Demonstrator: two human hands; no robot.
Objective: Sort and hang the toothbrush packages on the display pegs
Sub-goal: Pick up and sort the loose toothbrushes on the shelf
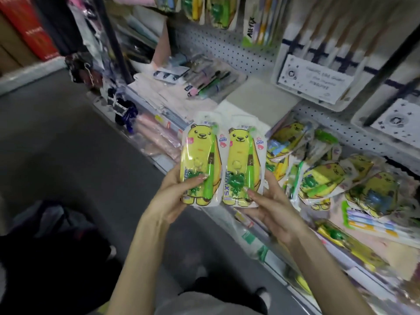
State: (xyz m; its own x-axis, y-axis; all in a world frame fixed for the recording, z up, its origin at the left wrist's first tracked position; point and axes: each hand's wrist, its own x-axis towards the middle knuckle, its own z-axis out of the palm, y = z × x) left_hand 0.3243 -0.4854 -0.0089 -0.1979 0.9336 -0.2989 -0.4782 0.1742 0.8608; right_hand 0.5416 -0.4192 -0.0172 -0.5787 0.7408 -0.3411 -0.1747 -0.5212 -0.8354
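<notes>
While two hands hold matching bear packs, more lie heaped on the shelf

As the left hand (175, 196) pinches the left toothbrush package (200, 160) at its lower end, thumb across the front, the right hand (270, 205) pinches the right toothbrush package (243, 164) the same way. Both yellow bear packs stand upright, side by side and edges touching, at the centre of the frame. Each holds a green brush. At right, a loose pile of similar packs (329, 178) lies on the lower shelf (386, 251). Above, a pegboard (218, 48) carries hanging packs (204, 10) along the top edge. At upper right, a blurred white tray (318, 76) holds a row of brown-handled items.
</notes>
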